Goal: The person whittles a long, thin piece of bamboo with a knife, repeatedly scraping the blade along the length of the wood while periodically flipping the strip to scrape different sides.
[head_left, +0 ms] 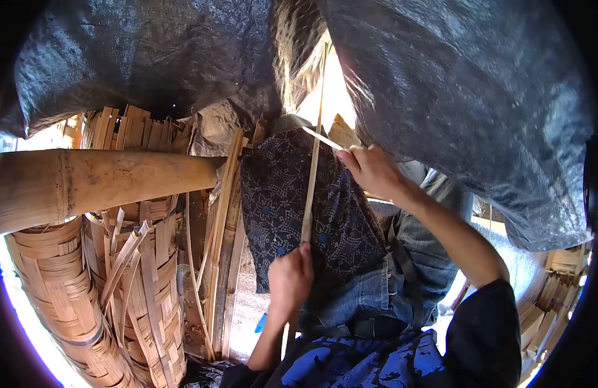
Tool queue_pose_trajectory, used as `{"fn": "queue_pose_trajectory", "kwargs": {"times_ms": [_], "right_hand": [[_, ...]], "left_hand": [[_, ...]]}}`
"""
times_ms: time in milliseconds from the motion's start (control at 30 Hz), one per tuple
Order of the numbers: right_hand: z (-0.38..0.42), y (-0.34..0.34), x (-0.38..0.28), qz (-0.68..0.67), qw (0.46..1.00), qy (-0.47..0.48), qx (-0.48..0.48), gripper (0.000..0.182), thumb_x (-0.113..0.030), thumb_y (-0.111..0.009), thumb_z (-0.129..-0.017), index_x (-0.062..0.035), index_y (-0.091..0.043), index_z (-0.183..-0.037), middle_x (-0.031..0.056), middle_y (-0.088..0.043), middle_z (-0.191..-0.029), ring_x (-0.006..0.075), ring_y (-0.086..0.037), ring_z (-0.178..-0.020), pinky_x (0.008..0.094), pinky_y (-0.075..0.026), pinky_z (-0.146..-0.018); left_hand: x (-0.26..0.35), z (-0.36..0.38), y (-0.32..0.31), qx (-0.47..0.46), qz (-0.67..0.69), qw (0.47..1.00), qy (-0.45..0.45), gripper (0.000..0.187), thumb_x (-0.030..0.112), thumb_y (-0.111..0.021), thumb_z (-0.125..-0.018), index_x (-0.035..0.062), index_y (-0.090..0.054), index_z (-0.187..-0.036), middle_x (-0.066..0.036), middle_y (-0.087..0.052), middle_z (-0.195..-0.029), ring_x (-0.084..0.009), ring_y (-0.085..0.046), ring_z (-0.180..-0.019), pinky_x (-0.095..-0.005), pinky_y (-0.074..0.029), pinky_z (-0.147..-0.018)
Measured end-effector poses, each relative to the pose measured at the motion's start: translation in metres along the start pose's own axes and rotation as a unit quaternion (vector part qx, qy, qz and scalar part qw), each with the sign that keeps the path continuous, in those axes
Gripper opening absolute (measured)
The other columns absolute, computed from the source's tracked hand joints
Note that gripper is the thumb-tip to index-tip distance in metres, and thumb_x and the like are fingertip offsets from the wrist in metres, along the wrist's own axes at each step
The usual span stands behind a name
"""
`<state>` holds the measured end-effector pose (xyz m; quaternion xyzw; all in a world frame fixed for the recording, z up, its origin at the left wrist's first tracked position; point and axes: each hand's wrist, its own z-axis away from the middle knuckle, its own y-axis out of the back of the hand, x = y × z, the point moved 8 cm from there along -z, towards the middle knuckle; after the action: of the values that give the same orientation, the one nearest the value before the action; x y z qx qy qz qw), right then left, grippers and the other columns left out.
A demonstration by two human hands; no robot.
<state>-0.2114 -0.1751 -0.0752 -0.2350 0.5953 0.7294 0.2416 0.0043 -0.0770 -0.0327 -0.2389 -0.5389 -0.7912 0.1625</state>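
Note:
My left hand [290, 279] is closed around the lower end of a long, thin bamboo strip [316, 139]. The strip rises away from me over a dark patterned cloth [273, 213] draped across my leg, and its far tip reaches the bright gap in the sheeting. In my right hand [374, 169], closed too, is a knife [321, 138] with a narrow pale blade pointing up and left. The blade crosses the strip in this view, well above my left hand. My right fingers hide most of the knife's handle.
A thick bamboo pole [111, 184] juts in from the left at about leg height. Below it stand tall woven bamboo baskets [56, 278] with loose strips, and upright slats [221, 258] beside my leg. Dark plastic sheeting [454, 84] hangs low ahead and to the right.

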Motion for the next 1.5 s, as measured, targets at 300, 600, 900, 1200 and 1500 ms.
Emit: {"fn": "queue_pose_trajectory", "kwargs": {"times_ms": [300, 600, 900, 1200, 1500], "right_hand": [[0.066, -0.028, -0.063, -0.076, 0.982, 0.162, -0.052, 0.037, -0.032, -0.051, -0.095, -0.0031, -0.049, -0.071, 0.0132, -0.048, -0.045, 0.0300, -0.053, -0.039, 0.0428, -0.041, -0.041], [-0.016, -0.040, 0.017, 0.016, 0.999, 0.049, 0.001, 0.049, -0.040, -0.035, -0.100, -0.0038, -0.052, -0.070, 0.0056, -0.045, -0.045, 0.0147, -0.042, -0.033, 0.0314, -0.032, -0.030], [0.046, -0.001, -0.052, -0.095, 0.989, 0.072, -0.082, 0.043, -0.032, -0.046, -0.097, -0.0001, -0.055, -0.069, 0.0126, -0.049, -0.045, 0.0271, -0.051, -0.036, 0.0411, -0.041, -0.041], [0.051, -0.030, -0.024, -0.020, 0.998, 0.057, -0.036, 0.036, -0.027, -0.056, -0.091, -0.0003, -0.052, -0.067, 0.0201, -0.051, -0.050, 0.0383, -0.054, -0.046, 0.0448, -0.042, -0.046], [-0.026, -0.010, 0.029, -0.004, 0.996, 0.035, 0.077, 0.043, -0.031, -0.040, -0.100, -0.0029, -0.051, -0.069, 0.0082, -0.039, -0.042, 0.0173, -0.041, -0.032, 0.0358, -0.034, -0.032]], "left_hand": [[-0.015, 0.011, -0.030, -0.258, 0.714, 0.610, 0.227, 0.047, 0.044, -0.032, -0.100, 0.0162, -0.037, -0.062, 0.002, -0.033, -0.038, -0.0103, -0.030, -0.029, -0.0214, -0.026, -0.032], [-0.008, 0.026, -0.043, -0.259, 0.699, 0.612, 0.265, 0.044, 0.042, -0.032, -0.100, 0.0157, -0.036, -0.064, 0.002, -0.031, -0.039, -0.0109, -0.030, -0.030, -0.0217, -0.026, -0.033], [-0.022, 0.013, -0.006, -0.179, 0.296, 0.915, 0.206, 0.048, 0.036, -0.036, -0.100, 0.0035, -0.049, -0.067, 0.000, -0.043, -0.047, -0.0088, -0.042, -0.041, -0.0259, -0.032, -0.040], [-0.007, 0.005, 0.002, -0.067, 0.117, 0.989, 0.061, 0.045, 0.026, -0.041, -0.097, -0.0028, -0.058, -0.068, -0.020, -0.055, -0.056, -0.0381, -0.057, -0.052, -0.0435, -0.043, -0.051], [-0.009, 0.003, 0.001, -0.084, 0.140, 0.979, 0.121, 0.045, 0.027, -0.042, -0.097, -0.0018, -0.059, -0.067, -0.021, -0.056, -0.056, -0.0394, -0.058, -0.055, -0.0435, -0.044, -0.052]]}}
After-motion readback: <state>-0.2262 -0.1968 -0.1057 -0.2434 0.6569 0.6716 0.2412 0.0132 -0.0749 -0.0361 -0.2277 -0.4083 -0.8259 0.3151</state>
